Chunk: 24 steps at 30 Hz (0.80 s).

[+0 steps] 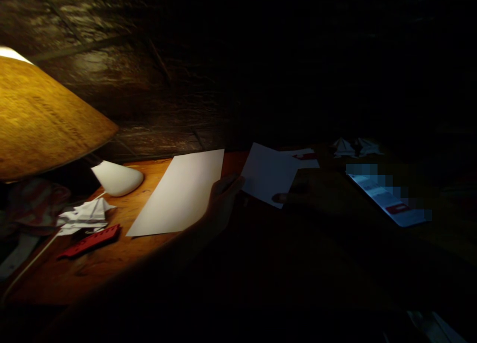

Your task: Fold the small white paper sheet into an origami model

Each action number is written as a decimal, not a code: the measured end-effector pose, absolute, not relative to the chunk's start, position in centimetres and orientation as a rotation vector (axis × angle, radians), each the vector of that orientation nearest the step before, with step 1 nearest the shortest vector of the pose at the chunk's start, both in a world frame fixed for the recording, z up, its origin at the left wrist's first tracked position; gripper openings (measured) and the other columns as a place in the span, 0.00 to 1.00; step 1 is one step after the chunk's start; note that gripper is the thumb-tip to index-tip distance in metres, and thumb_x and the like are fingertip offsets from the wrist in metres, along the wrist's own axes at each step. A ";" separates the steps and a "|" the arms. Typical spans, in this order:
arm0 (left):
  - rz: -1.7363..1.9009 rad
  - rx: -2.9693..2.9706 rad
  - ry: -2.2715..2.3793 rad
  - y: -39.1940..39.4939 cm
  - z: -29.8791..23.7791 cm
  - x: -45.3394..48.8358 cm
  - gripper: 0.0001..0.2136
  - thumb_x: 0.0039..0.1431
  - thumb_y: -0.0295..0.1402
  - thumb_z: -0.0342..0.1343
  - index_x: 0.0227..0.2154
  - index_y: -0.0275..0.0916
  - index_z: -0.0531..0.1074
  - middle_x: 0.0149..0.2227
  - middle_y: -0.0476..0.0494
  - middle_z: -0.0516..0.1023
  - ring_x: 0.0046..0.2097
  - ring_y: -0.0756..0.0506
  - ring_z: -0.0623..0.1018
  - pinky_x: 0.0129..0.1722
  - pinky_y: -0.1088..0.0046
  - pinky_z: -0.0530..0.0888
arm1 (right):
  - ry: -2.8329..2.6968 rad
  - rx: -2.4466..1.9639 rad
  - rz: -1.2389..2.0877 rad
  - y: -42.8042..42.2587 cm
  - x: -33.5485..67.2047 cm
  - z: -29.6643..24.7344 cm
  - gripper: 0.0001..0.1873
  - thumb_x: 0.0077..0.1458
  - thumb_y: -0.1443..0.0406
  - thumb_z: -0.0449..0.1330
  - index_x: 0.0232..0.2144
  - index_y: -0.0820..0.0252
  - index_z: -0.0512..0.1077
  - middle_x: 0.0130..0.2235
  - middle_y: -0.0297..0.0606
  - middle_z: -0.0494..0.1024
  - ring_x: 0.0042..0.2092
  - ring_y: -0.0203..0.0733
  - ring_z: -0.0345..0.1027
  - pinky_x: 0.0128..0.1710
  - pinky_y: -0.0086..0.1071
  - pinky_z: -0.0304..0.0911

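A small sheet of white paper [270, 171] is held up in the middle of the view, dim in the shadow. My left hand [223, 194] grips its left edge, the thumb lying near the border. At the lower right corner, my right hand [294, 196] pinches the same sheet; most of that hand is lost in darkness. A larger white sheet [182, 194] lies on the wooden table [137, 253], just left of my left hand and partly behind it.
On the left stand a lamp with a yellow shade [48, 119] and white base [119, 178], a folded paper piece [87, 216] and a red ruler-like strip [91, 241]. At right are a lit phone [387, 196] and folded papers [345, 148]. A dark wall [149, 85] rises behind.
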<state>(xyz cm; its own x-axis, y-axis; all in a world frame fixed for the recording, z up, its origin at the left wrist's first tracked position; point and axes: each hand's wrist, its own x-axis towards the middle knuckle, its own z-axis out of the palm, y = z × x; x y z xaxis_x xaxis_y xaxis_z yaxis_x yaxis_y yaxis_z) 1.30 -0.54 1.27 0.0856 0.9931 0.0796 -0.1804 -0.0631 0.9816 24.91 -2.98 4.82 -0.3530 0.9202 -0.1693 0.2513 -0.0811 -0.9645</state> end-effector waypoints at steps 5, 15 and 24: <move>1.253 1.227 0.984 -0.3 0.6 0.9 0.17 0.56 0.46 0.66 0.26 0.37 0.73 0.24 0.49 0.72 0.23 0.52 0.72 0.19 0.77 0.71 | -1.653 -1.339 1.303 -2.0 25.2 3.8 0.13 0.56 0.58 0.67 0.41 0.57 0.81 0.45 0.41 0.85 0.44 0.48 0.79 0.43 0.39 0.73; 1.259 1.359 0.948 -0.3 0.8 0.8 0.15 0.61 0.39 0.60 0.21 0.38 0.72 0.21 0.50 0.71 0.26 0.52 0.72 0.27 0.75 0.69 | -1.780 -1.349 1.130 -2.0 25.3 4.6 0.19 0.53 0.58 0.69 0.47 0.54 0.81 0.49 0.43 0.84 0.49 0.57 0.77 0.46 0.45 0.71; 1.256 1.322 0.923 -0.4 0.9 0.7 0.15 0.58 0.40 0.63 0.20 0.38 0.71 0.21 0.49 0.72 0.26 0.51 0.72 0.28 0.75 0.69 | -1.759 -1.338 1.268 -1.7 25.7 4.8 0.14 0.50 0.57 0.71 0.39 0.57 0.83 0.42 0.42 0.85 0.44 0.53 0.78 0.42 0.42 0.71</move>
<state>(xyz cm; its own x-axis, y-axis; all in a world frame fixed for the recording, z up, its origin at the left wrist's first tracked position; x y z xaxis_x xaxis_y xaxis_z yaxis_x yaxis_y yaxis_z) 0.72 -0.38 0.89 0.1531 0.9722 0.1770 -0.1219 -0.1591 0.9797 25.66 -1.74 4.80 -0.3249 0.9413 -0.0920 0.3848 0.0427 -0.9220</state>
